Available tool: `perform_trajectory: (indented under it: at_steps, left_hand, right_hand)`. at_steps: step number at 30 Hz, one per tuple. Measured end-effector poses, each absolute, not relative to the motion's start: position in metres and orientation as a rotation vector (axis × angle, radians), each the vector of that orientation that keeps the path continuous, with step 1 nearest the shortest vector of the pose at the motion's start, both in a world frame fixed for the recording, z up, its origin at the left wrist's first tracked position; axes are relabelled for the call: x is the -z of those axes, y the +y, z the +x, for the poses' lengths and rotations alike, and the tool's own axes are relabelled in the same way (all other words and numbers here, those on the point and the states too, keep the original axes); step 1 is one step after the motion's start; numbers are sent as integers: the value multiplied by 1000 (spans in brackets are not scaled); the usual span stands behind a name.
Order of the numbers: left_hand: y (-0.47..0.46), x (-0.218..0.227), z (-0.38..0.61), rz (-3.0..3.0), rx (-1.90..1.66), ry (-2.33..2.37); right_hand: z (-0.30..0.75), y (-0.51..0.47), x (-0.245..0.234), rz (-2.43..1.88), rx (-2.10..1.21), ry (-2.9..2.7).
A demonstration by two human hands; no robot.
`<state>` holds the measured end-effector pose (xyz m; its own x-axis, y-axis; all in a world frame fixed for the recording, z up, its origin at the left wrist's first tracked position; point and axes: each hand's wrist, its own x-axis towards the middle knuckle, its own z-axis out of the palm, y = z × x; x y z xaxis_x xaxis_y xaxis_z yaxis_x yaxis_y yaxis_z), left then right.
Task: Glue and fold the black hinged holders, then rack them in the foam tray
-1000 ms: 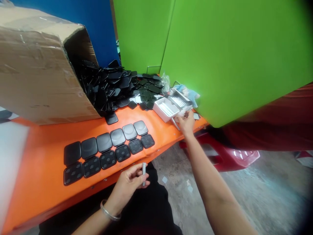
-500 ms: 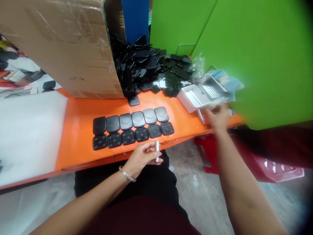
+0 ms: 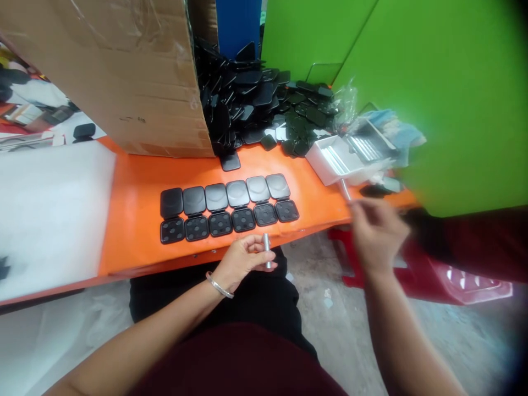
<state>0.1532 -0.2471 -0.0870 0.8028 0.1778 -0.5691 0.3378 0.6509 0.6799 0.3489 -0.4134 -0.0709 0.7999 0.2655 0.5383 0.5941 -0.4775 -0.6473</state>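
My left hand [image 3: 243,258] is closed in front of the orange table edge, pinching a short silver rod [image 3: 267,251] upright between thumb and fingers. My right hand [image 3: 379,234] is smeared by motion at the table's right front edge. Its fingertips are by the near end of a second silver rod [image 3: 345,191]; whether they grip it I cannot tell. That rod lies against a white box [image 3: 325,165] holding several more silver rods. Left of my hands, flat black square cases [image 3: 220,223] lie opened in a row, round marks showing in their lower halves.
A heap of black square pieces [image 3: 243,104] lies at the back beside a large cardboard box [image 3: 136,99]. A green panel [image 3: 445,110] stands on the right. White foam sheet [image 3: 49,214] covers the left. A red plastic stool [image 3: 462,280] is below, right.
My right hand has drawn back from the white box towards me, to the near end of the loose rod. My left hand still holds its rod. The view has shifted slightly.
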Motion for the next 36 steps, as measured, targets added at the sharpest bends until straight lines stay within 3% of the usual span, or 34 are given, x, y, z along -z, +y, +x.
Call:
perform_trajectory:
  at_steps: [4,10,20,36]
  left_hand:
    - [-256,96,153,951,33,626]
    - [-268,107,145,1107,-51,554]
    - [-249,112,97,1124,20,640]
    - [-255,121,76,1108,25,718]
  right_hand:
    - [265,-394,81,-1938,-223,-723]
    - [220,-373,104,-1792,-639,-449]
    - [205,-375,112,-1824,-751,-832]
    - [181,-387,117,-1942,-718,-947]
